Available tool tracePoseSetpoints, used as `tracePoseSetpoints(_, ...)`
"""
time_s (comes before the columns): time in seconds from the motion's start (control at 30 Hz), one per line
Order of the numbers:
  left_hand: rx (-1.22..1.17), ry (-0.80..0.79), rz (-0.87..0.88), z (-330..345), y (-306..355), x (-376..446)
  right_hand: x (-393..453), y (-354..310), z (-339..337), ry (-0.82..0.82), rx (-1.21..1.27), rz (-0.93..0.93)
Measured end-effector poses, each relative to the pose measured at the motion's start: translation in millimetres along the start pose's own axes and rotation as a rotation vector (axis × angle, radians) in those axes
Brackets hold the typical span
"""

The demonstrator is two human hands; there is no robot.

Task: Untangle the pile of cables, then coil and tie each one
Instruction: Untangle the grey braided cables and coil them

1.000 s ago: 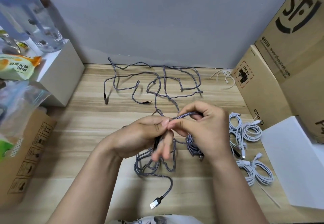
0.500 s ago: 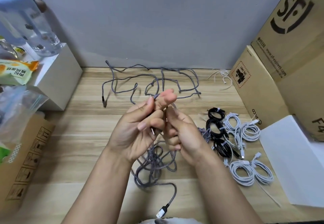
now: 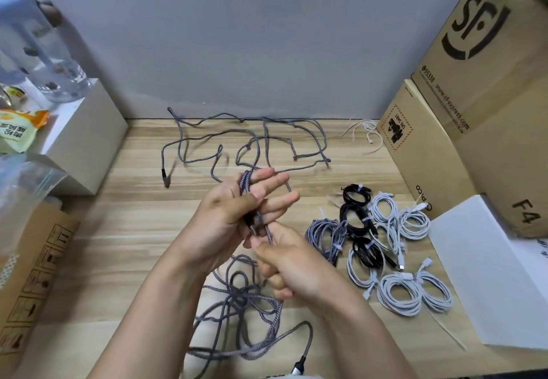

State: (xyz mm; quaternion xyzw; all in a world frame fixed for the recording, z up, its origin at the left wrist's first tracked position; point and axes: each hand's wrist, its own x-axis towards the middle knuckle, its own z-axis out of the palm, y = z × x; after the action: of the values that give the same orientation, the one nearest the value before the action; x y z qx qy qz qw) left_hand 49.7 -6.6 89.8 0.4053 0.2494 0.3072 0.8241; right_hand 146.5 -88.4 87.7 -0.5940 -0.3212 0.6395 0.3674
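A grey braided cable lies in a loose tangle on the wooden table, its USB plug near the bottom edge. My left hand is raised over it with loops of this cable wound over its fingers and a dark plug end against the palm. My right hand sits just below and pinches the strand coming off the loops. A second grey cable sprawls loose at the back of the table. To the right lie tied coils: grey, black and white.
Cardboard boxes stand along the right side, with a white box in front of them. At left are a white block bearing a clear bottle and snack packet, a plastic bag and a brown box. A thin white tie lies far right.
Both hands rose off the table, and my right hand dropped below the left, drawing the grey cable into a loop over the left fingers. The tied coils at right came into view.
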Motion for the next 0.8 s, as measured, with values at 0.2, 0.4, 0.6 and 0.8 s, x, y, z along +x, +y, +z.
tracePoseSetpoints(0.2,0.187,0.090,0.040,9.5,-8.3,5.6,-4.2,1.8,-4.1,0.031,-0.411,-0.083)
tracePoseSetpoints(0.4,0.782,0.093,0.094,-2.3,-8.8,9.3,-15.4,-11.4,-15.2,0.112,-0.026,-0.257)
tracePoseSetpoints(0.6,0.555,-0.113,-0.006,6.0,-7.0,-1.7,-11.0,-17.3,-22.7,0.296,-0.011,-0.553)
tracePoseSetpoints(0.8,0.315,-0.228,-0.168,-2.6,-4.8,-0.9,9.0,-9.3,-26.6,0.451,-0.081,-0.559)
